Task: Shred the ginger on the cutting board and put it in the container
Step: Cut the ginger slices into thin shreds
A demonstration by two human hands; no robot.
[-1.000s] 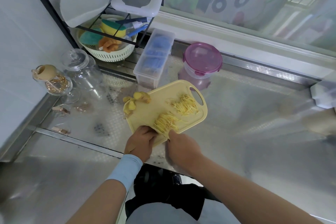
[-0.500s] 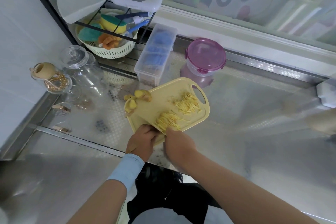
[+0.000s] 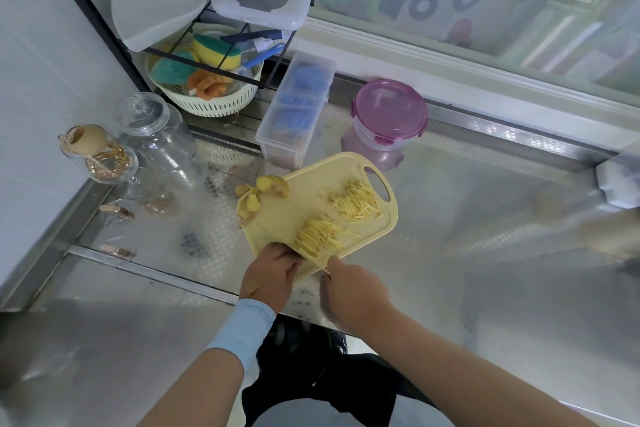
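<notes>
Steel table (image 3: 485, 218), patterned and shiny, carries everything beneath a window (image 3: 467, 10) with a cartoon picture. On it the shredded ginger (image 3: 317, 239) lies in two heaps on the yellow cutting board (image 3: 294, 204). One heap is right at the fingers of both grips, and the other is further out, beside the board's handle hole. Uncut ginger pieces (image 3: 268, 184) sit at the board's far corner on the left grip's side, well apart from both grips.

We judge the shreds light, damp and loose. They would scatter and cling rather than lift as one, so pinching them is a poor choice. We would rather gather them against a flat blade, or carry the whole board by its handle hole and sweep them off.

The left grip (image 3: 273, 272), knuckles up and with a pale blue cuff (image 3: 242, 329) at the wrist, is curled round what looks to us like a knife (image 3: 277, 239), its blade lying low under the near heap. The right grip (image 3: 353, 291) shows us its back, with one finger stretched to the heap's near edge. Whether its other fingers are curled we cannot tell. Both forearms reach in over the table's near edge and converge at the board.

Beyond the grips, past the board, stand a purple-lidded container (image 3: 388, 114), lid on, and a long clear box (image 3: 298, 111). Further toward the left grip's side are glass jars (image 3: 156, 135) and a basket of sponges (image 3: 207, 90).
</notes>
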